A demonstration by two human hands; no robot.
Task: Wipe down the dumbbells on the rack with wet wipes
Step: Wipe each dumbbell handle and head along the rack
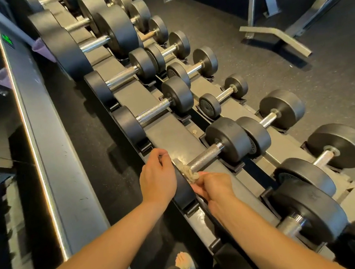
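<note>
The right hand (214, 186) pinches a crumpled wet wipe (188, 173) against the near end of the dumbbell (205, 156) handle, while the left hand (158, 176), fingers curled, steadies the near head just beside that grip. The wipe would best be wrapped around the knurled bar and drawn away from the grip toward the far head, with the dumbbell kept seated in its rack (167, 135) cradle.

Left hand (157, 174) curled — right hand (213, 185) fingers pinched shut

Dim gym light – glare streaks the chrome handles (151, 113), lower-right edge blurs, wide-angle bend curves the rack (167, 135).
</note>
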